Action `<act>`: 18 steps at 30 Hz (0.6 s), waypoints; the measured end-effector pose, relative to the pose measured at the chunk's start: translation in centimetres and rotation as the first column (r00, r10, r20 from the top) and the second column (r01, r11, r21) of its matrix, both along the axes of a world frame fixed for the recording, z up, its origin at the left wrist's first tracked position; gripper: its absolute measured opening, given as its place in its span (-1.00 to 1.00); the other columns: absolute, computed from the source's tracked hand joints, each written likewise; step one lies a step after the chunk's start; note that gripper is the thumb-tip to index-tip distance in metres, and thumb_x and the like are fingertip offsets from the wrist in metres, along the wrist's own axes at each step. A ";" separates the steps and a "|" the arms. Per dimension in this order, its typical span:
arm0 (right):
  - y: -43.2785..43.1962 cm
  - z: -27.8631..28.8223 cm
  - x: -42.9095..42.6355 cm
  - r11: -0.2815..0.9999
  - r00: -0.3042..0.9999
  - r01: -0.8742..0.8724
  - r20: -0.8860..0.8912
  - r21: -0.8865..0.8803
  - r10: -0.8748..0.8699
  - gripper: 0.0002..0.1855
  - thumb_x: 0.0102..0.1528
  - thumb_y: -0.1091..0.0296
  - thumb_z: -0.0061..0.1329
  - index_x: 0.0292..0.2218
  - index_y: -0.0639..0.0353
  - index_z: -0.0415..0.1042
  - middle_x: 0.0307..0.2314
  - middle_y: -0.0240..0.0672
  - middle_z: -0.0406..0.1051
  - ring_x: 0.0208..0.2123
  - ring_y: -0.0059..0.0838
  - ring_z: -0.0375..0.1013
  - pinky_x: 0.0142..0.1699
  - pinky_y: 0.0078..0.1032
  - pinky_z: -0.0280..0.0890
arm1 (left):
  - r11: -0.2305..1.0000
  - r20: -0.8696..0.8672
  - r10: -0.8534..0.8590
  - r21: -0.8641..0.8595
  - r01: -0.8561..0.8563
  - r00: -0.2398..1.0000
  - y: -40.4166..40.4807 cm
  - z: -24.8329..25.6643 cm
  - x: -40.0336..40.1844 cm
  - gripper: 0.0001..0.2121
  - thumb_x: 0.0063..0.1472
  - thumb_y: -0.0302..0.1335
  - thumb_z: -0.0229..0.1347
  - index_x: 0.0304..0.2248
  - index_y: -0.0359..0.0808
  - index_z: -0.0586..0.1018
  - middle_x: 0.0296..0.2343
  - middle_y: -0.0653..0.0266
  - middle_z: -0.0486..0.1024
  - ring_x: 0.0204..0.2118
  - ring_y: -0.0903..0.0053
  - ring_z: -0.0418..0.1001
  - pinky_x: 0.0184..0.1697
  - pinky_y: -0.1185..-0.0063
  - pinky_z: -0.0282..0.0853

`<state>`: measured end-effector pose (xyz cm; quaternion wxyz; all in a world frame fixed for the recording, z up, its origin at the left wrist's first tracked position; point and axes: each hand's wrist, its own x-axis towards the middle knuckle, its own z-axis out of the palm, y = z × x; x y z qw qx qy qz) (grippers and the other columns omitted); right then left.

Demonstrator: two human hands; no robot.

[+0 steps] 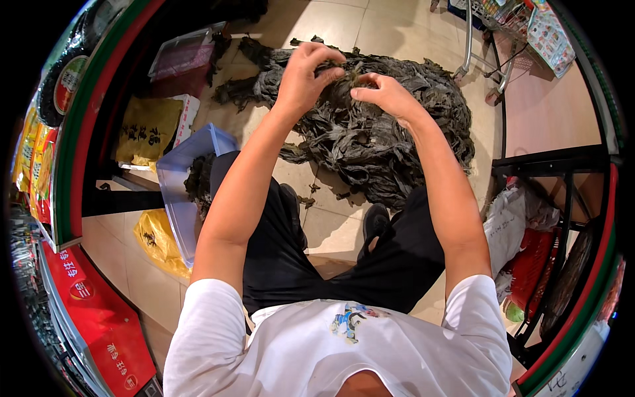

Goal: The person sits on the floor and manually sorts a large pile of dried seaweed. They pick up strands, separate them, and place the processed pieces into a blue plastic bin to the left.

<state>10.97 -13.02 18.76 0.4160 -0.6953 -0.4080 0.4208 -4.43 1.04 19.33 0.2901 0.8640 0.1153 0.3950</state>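
A large pile of dark, wrinkled dried leafy strips (382, 134), perhaps kelp or preserved greens, lies on the tiled floor in front of my feet. Above its far part, my left hand (310, 72) has its fingers curled round a dark bunch. My right hand (384, 94) faces it, thumb and fingertips at the same bunch of strips (347, 82). A lighter, greenish-brown strand shows between the two hands. My fingers partly hide how much each one grips. By my left leg stands a pale blue plastic bin (181, 193) with more dark leaves (201, 181) in it.
At left, a yellow plastic bag (158, 243) lies beneath a black shelf bar, beyond it a package (149, 126) and a clear lidded box (183, 54). A metal cart (496, 64) stands far right. A white sack (506, 218) and a red basket (531, 268) sit nearer right.
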 end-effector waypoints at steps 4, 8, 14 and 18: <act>0.4 -1.5 0.0 0.966 0.965 0.231 -0.158 0.116 -0.211 -0.36 -0.08 0.06 0.16 -0.10 0.35 0.30 -0.19 -0.20 0.32 -0.10 -0.40 0.27 0.06 -0.42 0.10 | 0.989 -0.001 0.122 -0.082 -0.122 0.992 -1.3 -0.1 -0.2 -0.84 0.02 -0.47 0.22 -0.35 -0.24 0.56 -0.50 0.29 0.43 -0.49 0.49 0.41 -0.42 0.55 0.33; 0.7 -0.7 -1.0 0.942 0.945 0.290 -0.203 0.165 -0.256 -0.53 -0.04 0.13 0.15 -0.23 0.23 0.27 -0.34 -0.36 0.26 -0.23 -0.53 0.22 -0.03 -0.53 0.10 | 0.988 -0.079 0.149 -0.022 -0.151 0.986 -2.0 -1.3 0.1 -0.84 0.02 -0.44 0.21 -0.38 -0.25 0.54 -0.53 0.30 0.44 -0.49 0.42 0.45 -0.43 0.53 0.36; 0.7 -1.6 -0.7 0.932 0.960 0.277 -0.113 0.232 -0.257 -0.57 -0.05 0.22 0.14 -0.26 0.26 0.24 -0.40 -0.40 0.26 -0.34 -0.58 0.22 -0.20 -0.60 0.16 | 0.914 -0.032 0.230 0.351 -0.205 0.973 -2.7 -1.6 0.4 -0.86 0.03 -0.41 0.18 -0.38 -0.19 0.54 -0.53 0.39 0.44 -0.50 0.44 0.46 -0.44 0.53 0.38; 0.8 -1.9 -0.2 0.948 0.959 0.266 0.051 0.174 -0.278 -0.55 -0.09 0.22 0.16 -0.29 0.29 0.25 -0.43 -0.41 0.24 -0.38 -0.60 0.20 -0.26 -0.58 0.18 | 0.849 -0.014 0.211 0.499 -0.176 0.977 -2.5 -2.3 0.7 -0.86 0.00 -0.42 0.18 -0.40 -0.17 0.53 -0.54 0.41 0.43 -0.51 0.45 0.46 -0.47 0.51 0.37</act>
